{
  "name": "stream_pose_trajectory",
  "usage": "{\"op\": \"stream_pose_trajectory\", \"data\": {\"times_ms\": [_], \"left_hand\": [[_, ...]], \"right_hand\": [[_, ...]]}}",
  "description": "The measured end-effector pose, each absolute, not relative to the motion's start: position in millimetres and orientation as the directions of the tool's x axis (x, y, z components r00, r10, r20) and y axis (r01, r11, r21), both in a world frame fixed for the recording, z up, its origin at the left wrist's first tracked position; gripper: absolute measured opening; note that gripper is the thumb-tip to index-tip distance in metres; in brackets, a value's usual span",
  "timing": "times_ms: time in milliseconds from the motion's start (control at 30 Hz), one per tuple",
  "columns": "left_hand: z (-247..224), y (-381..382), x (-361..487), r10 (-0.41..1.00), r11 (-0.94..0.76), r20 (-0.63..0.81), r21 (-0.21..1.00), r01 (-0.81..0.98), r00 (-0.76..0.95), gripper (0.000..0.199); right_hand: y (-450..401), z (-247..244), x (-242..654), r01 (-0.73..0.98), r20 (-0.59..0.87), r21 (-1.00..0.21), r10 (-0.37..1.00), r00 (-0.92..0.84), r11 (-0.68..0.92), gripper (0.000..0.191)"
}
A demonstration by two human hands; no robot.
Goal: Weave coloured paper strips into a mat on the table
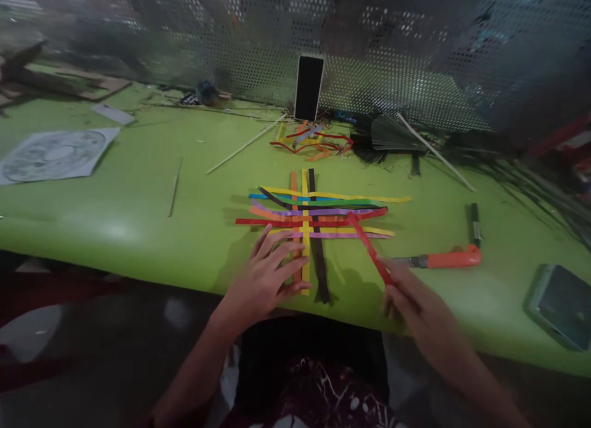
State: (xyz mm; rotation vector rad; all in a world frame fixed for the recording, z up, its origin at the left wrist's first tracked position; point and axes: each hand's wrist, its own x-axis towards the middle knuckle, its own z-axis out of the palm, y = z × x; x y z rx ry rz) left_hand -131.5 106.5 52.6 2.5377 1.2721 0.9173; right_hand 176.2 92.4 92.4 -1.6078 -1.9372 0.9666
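Observation:
Flat coloured strips cross one another in a loose weave on the green table (pixel 152 243). An orange strip (pixel 294 185), a yellow strip (pixel 305 283) and a black strip (pixel 319 268) run away from me, crossed by several sideways ones. My left hand (pixel 272 268) lies with fingers spread over the near left part of the weave, touching the orange and yellow strips. My right hand (pixel 409 292), slightly blurred, pinches the near end of a red strip (pixel 368 243). That strip slants up to the weave's right side, where its far end meets the sideways strips.
An orange-handled knife (pixel 452 257) lies just beyond my right hand, near a black marker-like piece (pixel 475 223). A dark boxy device (pixel 563 305) sits at the right. Behind the weave are loose strips (pixel 314 141) and an upright phone (pixel 309 88). A disc in a sleeve (pixel 60 154) lies left.

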Motion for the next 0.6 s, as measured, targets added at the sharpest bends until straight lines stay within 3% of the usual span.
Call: {"op": "stream_pose_trajectory", "data": {"times_ms": [100,267,400,600], "left_hand": [[55.9,107.0,-130.8,0.758,-0.639,0.485,0.421,0.644,0.436,0.026],[63.7,116.9,-113.1,0.735,-0.649,0.555,0.406,0.643,0.391,0.022],[59.3,127.6,-94.0,0.772,-0.598,0.487,0.338,0.727,0.409,0.035],[50.7,127.7,-88.2,0.831,-0.512,0.412,0.301,0.805,0.374,0.046]], "right_hand": [[83.5,94.8,168.1,0.617,-0.171,-0.787,0.965,-0.2,-0.012,0.049],[78.6,101.4,160.8,0.629,-0.143,-0.777,0.976,-0.166,-0.008,0.044],[75.5,108.9,159.6,0.532,-0.169,-0.84,0.983,-0.068,-0.107,0.041],[72.8,117.2,162.6,0.321,-0.379,-0.874,0.925,0.022,-0.365,0.043]]}}
